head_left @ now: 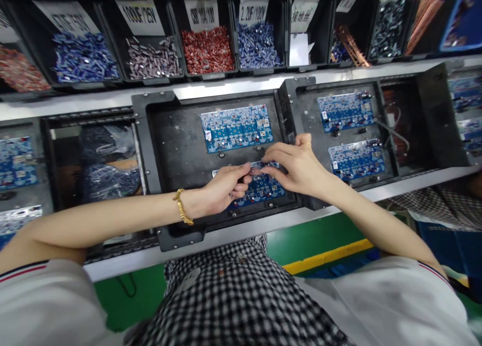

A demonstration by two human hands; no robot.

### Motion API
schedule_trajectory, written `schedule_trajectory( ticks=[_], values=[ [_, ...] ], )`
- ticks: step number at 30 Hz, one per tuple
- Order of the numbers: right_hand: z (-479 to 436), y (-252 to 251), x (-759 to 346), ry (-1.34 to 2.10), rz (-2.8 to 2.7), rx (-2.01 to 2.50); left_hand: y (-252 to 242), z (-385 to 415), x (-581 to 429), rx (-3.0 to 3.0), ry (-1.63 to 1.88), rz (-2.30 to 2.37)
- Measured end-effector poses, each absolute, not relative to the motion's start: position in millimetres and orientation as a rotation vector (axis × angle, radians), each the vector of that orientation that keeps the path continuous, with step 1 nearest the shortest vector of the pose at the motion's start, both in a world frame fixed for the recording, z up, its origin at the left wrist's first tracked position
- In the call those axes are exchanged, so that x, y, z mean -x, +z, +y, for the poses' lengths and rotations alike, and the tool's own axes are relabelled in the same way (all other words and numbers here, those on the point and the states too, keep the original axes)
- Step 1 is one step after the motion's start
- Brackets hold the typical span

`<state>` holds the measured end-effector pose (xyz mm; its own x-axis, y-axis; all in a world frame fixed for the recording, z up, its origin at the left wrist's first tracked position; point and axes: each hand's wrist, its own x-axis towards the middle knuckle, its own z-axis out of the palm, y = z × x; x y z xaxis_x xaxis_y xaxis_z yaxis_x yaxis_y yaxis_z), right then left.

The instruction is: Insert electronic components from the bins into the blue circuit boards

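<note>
Over the nearer blue circuit board (259, 188), my two hands meet with their fingertips almost together. My left hand (224, 188), with a gold bracelet at its wrist, is closed, its thumb pinched against the index finger. My right hand (297, 166) comes from the other side, its thumb and index finger curled in a pinch. What lies between the fingertips is too small to make out. Both hands cover the board's upper left part. Just beyond it, a second blue circuit board (237, 127) lies flat in the same black tray (173, 150).
Black bins of loose parts line the back: blue capacitors (85, 57), red ones (208, 49) and copper-coloured leads (352, 45). To the right, another black tray (389, 167) carries two boards (346, 111). Plastic-wrapped parts (111, 180) lie left. A checked cloth (437, 203) shows at far right.
</note>
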<state>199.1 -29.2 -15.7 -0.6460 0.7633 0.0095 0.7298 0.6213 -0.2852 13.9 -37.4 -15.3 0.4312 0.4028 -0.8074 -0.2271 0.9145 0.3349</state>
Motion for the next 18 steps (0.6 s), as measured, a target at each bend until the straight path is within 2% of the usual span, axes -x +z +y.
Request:
schedule_trajectory(
  ticks=[3,12,18],
  values=[
    [-15,-4,-184,0.515,-2.602,1.176,-10,-24,-12,-0.128,0.442,0.988],
    [94,-33,-188,0.300,-2.753,1.371,-12,31,-1,-0.295,0.529,1.056],
    [99,-39,-191,0.284,-2.806,1.368,-18,43,0,-0.262,0.550,1.053]
  ],
)
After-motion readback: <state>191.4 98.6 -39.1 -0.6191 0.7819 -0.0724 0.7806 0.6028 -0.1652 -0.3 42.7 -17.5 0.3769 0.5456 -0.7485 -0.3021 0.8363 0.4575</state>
